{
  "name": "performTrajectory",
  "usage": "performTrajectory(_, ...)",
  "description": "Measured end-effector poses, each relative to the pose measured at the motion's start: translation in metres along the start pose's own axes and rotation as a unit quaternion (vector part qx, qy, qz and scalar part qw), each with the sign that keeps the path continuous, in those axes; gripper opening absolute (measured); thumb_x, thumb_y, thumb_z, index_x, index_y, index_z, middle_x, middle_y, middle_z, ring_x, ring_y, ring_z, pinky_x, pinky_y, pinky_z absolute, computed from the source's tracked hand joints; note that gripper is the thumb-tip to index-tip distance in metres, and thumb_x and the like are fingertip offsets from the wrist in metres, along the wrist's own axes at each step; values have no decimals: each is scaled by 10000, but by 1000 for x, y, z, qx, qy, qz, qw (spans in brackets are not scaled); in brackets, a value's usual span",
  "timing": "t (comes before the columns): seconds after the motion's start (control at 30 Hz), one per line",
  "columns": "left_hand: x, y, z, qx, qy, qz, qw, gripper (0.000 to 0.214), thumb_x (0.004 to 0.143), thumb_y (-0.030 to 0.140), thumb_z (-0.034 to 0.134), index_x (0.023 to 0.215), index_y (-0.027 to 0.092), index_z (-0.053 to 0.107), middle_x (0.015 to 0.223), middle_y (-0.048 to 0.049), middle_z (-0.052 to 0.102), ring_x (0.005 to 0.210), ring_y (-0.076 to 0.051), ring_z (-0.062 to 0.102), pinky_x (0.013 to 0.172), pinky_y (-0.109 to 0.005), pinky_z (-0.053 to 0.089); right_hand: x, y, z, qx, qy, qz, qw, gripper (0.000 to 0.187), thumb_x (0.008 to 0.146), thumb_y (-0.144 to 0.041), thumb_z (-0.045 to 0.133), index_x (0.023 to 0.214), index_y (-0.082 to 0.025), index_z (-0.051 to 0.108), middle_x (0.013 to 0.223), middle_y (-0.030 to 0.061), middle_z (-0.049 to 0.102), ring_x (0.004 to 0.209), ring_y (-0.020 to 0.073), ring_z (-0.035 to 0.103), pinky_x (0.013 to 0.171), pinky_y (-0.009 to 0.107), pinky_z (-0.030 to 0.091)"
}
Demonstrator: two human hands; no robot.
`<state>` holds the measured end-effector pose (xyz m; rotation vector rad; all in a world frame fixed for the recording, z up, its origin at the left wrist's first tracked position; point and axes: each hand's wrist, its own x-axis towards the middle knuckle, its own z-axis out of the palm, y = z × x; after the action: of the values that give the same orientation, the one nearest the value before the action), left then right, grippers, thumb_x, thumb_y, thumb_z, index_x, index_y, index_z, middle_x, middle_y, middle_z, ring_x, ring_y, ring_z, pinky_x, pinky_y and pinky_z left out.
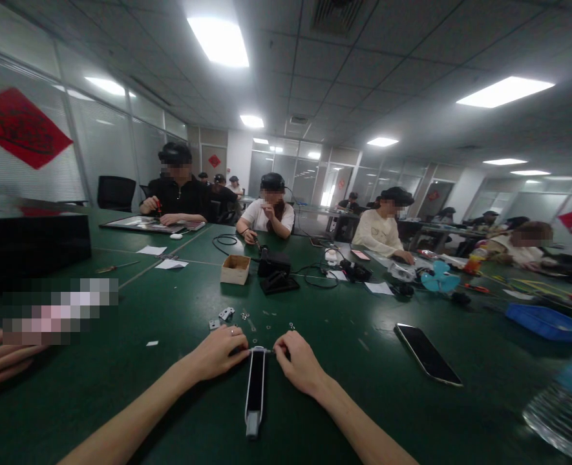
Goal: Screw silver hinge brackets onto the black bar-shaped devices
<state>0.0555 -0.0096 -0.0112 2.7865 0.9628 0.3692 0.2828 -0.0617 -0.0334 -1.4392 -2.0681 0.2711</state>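
Note:
A long, narrow device (pixel 255 387) with a black face, white edges and a grey near end lies between my hands. A thin rod-like piece (pixel 269 351) crosses its far end. My left hand (pixel 222 350) is closed at the left side of that end, its fingertips pinched; what they grip is too small to make out. On the right, my right hand (pixel 301 363) pinches the outer end of the rod-like piece. Just beyond my left hand lie small metal brackets (pixel 226 314). Several tiny nuts and washers (pixel 245 315) are scattered past the device, and more small hardware (pixel 291 326) sits beyond my right hand.
A phone (pixel 428 355) lies right, near a clear bottle (pixel 564 413) and blue tray (pixel 550 323). Ahead stand a cardboard box (pixel 235 269) and black equipment (pixel 273 265). Another person's hand (pixel 4 358) reaches in from the left. People sit across the green table (pixel 169 387).

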Motion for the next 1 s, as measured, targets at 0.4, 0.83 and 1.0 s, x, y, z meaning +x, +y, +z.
performTrajectory(0.4,-1,2,-3,-17,-13,-12,1000,207,922,317,454,905,188,616,928,-30,595,817,-161,535,731,-280,416,0,-1,-4,27,-10,2,1000,140,874,-206,479,832,-171,608,828,33,581,776,164,527,693,296,453)
performTrajectory(0.83,-2,-1,-1,-16,-12,-6,1000,255,932,367,430,898,189,610,915,-36,596,794,-165,534,720,-285,406,-1,-1,-3,31,-22,16,999,124,878,-235,501,833,-177,600,843,27,576,780,157,532,700,287,453)
performTrajectory(1.0,-1,-3,2,-11,-7,4,1000,247,933,348,428,879,187,607,894,-32,594,787,-164,531,720,-285,396,0,-4,-5,36,-19,6,999,113,865,-220,511,826,-172,605,833,30,585,794,163,533,712,290,460)
